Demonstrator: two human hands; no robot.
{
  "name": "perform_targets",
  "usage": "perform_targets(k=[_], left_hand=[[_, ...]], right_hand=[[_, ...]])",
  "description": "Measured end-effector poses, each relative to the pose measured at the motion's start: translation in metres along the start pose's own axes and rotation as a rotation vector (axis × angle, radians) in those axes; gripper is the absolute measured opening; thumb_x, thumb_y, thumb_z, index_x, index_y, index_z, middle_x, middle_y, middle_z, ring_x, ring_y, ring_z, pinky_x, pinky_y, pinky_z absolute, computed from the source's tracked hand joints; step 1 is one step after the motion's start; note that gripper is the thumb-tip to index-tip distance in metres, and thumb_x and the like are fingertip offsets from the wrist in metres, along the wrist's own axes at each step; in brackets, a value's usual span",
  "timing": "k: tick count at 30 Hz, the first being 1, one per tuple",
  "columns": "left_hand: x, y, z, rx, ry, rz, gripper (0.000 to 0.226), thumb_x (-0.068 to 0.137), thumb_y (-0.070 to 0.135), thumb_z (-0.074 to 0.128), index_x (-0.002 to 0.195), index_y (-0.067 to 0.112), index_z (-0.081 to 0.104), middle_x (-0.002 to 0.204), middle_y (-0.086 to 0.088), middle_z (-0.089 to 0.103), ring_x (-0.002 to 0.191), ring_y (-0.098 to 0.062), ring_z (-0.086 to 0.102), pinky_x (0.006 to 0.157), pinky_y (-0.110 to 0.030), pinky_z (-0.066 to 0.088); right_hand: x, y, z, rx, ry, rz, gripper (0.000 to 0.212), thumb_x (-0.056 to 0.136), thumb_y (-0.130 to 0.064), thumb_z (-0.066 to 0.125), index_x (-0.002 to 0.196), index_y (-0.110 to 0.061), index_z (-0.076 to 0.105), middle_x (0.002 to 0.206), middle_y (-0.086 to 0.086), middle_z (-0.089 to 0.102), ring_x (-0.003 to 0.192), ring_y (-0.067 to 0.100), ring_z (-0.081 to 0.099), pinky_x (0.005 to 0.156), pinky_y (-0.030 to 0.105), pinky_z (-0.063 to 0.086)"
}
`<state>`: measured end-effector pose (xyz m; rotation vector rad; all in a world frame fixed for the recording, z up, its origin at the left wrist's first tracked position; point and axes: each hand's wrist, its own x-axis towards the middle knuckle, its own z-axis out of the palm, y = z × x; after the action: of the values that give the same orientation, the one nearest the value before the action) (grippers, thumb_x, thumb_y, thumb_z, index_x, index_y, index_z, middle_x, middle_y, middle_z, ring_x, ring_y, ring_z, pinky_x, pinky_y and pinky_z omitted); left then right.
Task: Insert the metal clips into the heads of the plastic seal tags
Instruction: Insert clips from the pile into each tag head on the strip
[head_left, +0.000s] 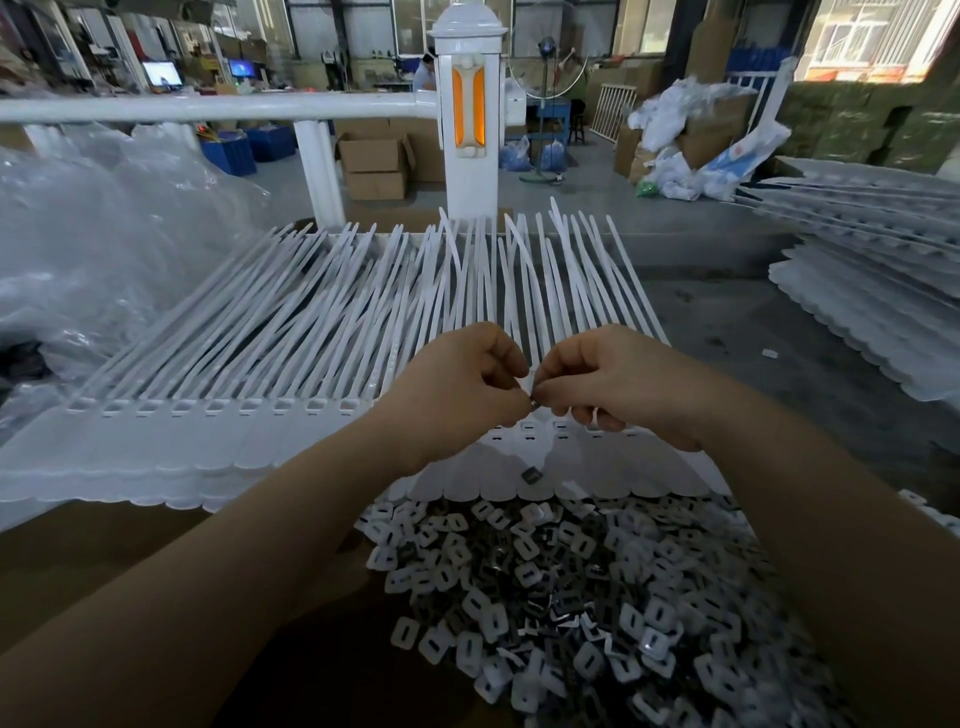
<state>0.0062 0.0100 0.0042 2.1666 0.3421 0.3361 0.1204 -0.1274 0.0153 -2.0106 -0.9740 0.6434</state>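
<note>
A wide sheet of white plastic seal tags (291, 332) lies across the bench, its strips fanning away from me and its slotted heads (213, 408) in a row near me. My left hand (457, 384) and my right hand (618, 379) meet above the heads, fingertips together, pinching a small metal clip (533, 401) between them. A heap of metal clips (566, 597) fills the space under my forearms. One loose clip (531, 474) lies on the tag sheet just below my hands.
Crumpled clear plastic bags (88, 249) pile up at the left. More stacked tag sheets (872, 291) lie at the right. A white rail and post (467, 130) stand behind the bench, with cardboard boxes (376, 161) on the floor beyond.
</note>
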Motion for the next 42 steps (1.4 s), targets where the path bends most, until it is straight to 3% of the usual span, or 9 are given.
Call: perform_targets(k=[3, 6, 9, 13, 19, 24, 34, 42], left_hand=[[-0.001, -0.003, 0.003, 0.053, 0.016, 0.051, 0.019, 0.082, 0.016, 0.074, 0.09, 0.026, 0.06, 0.077, 0.004, 0.071, 0.068, -0.006, 0.065, 0.059, -0.02, 0.053], [-0.003, -0.007, 0.006, 0.256, -0.113, 0.142, 0.017, 0.084, 0.034, 0.072, 0.092, 0.037, 0.057, 0.1, 0.016, 0.06, 0.093, -0.002, 0.057, 0.074, -0.018, 0.044], [-0.004, -0.012, 0.007, 0.508, -0.243, 0.193, 0.026, 0.08, 0.054, 0.066, 0.102, 0.046, 0.055, 0.118, 0.015, 0.047, 0.113, -0.009, 0.043, 0.097, -0.035, 0.036], [-0.002, -0.013, 0.002, 0.617, -0.222, 0.146, 0.036, 0.078, 0.061, 0.061, 0.109, 0.046, 0.051, 0.122, 0.014, 0.044, 0.118, -0.013, 0.039, 0.107, -0.048, 0.031], [-0.001, -0.016, 0.002, 0.64, -0.219, 0.148, 0.038, 0.08, 0.063, 0.058, 0.113, 0.046, 0.049, 0.125, 0.011, 0.041, 0.122, -0.015, 0.038, 0.109, -0.047, 0.027], [0.001, -0.02, 0.004, 0.659, -0.212, 0.175, 0.038, 0.082, 0.063, 0.055, 0.114, 0.046, 0.047, 0.123, 0.011, 0.04, 0.118, -0.015, 0.037, 0.105, -0.043, 0.028], [0.004, -0.023, 0.008, 0.681, -0.213, 0.192, 0.045, 0.075, 0.068, 0.043, 0.113, 0.045, 0.044, 0.12, 0.012, 0.038, 0.113, -0.012, 0.033, 0.101, -0.039, 0.025], [0.004, -0.026, 0.009, 0.699, -0.228, 0.192, 0.045, 0.076, 0.071, 0.039, 0.113, 0.046, 0.042, 0.116, 0.013, 0.033, 0.11, -0.01, 0.031, 0.099, -0.037, 0.023]], right_hand=[[-0.001, -0.001, -0.001, -0.053, 0.024, 0.046, 0.006, 0.084, -0.018, 0.069, 0.079, -0.016, 0.07, 0.061, -0.006, 0.061, 0.052, 0.007, 0.049, 0.043, 0.019, 0.037], [-0.001, 0.001, -0.005, -0.127, 0.114, 0.159, 0.008, 0.082, -0.018, 0.069, 0.078, -0.011, 0.068, 0.064, 0.0, 0.055, 0.052, 0.012, 0.044, 0.041, 0.02, 0.034], [0.0, 0.004, -0.01, -0.13, 0.145, 0.294, 0.015, 0.077, -0.01, 0.067, 0.066, -0.006, 0.059, 0.055, 0.003, 0.046, 0.041, 0.014, 0.032, 0.04, 0.019, 0.027], [0.0, 0.005, -0.013, -0.133, 0.124, 0.383, 0.026, 0.073, -0.006, 0.07, 0.053, -0.009, 0.054, 0.047, 0.004, 0.045, 0.035, 0.014, 0.029, 0.041, 0.018, 0.025], [0.0, 0.005, -0.013, -0.108, 0.101, 0.419, 0.031, 0.076, -0.002, 0.065, 0.049, -0.009, 0.051, 0.04, 0.002, 0.045, 0.029, 0.013, 0.031, 0.036, 0.012, 0.024], [0.001, 0.003, -0.015, -0.107, 0.096, 0.439, 0.024, 0.077, -0.002, 0.066, 0.054, -0.005, 0.059, 0.041, 0.003, 0.051, 0.03, 0.012, 0.037, 0.033, 0.014, 0.025], [0.0, 0.001, -0.015, -0.258, 0.052, 0.464, 0.018, 0.077, -0.006, 0.07, 0.062, -0.004, 0.059, 0.041, 0.003, 0.049, 0.028, 0.013, 0.036, 0.035, 0.013, 0.027], [0.0, 0.0, -0.016, -0.33, 0.0, 0.46, 0.028, 0.084, -0.011, 0.066, 0.059, -0.006, 0.056, 0.034, -0.002, 0.045, 0.025, 0.01, 0.034, 0.034, 0.012, 0.027]])
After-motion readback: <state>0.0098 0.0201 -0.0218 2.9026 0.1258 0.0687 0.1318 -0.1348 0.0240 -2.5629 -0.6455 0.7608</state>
